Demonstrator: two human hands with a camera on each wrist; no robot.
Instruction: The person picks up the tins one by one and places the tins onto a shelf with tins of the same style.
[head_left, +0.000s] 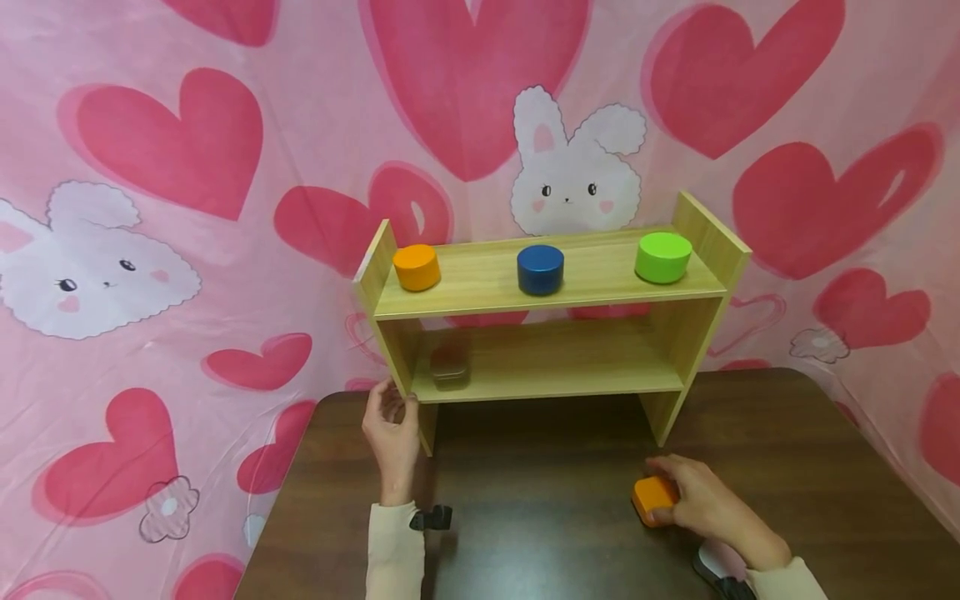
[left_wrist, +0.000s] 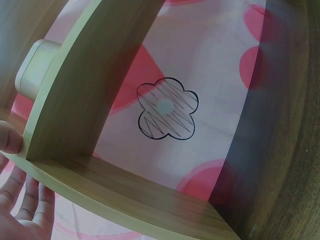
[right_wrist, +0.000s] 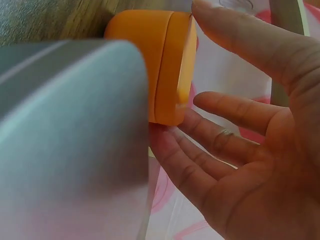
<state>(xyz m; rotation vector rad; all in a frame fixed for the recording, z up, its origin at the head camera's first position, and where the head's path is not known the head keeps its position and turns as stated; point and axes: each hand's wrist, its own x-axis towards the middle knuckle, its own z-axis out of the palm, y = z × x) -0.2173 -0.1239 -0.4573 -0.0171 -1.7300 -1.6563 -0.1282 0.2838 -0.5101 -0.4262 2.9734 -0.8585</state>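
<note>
A small orange tin (head_left: 652, 500) with rounded corners stands on the brown table, and my right hand (head_left: 697, 496) holds it between thumb and fingers. In the right wrist view the thumb meets one edge of the tin's lid (right_wrist: 175, 70) and the fingertips its opposite side. My left hand (head_left: 393, 421) grips the left side panel of a light wooden two-tier shelf (head_left: 525, 392), close to the lower board. The left wrist view shows the thumb (left_wrist: 9, 137) at the panel's front edge and the other fingers along its outer face.
Three round tins, orange (head_left: 417, 268), blue (head_left: 540, 270) and green (head_left: 663, 258), stand on the top board. A rounded container (head_left: 450, 369) sits at the lower board's left end. A pink heart-patterned cloth (head_left: 300, 142) hangs behind the table (head_left: 525, 500).
</note>
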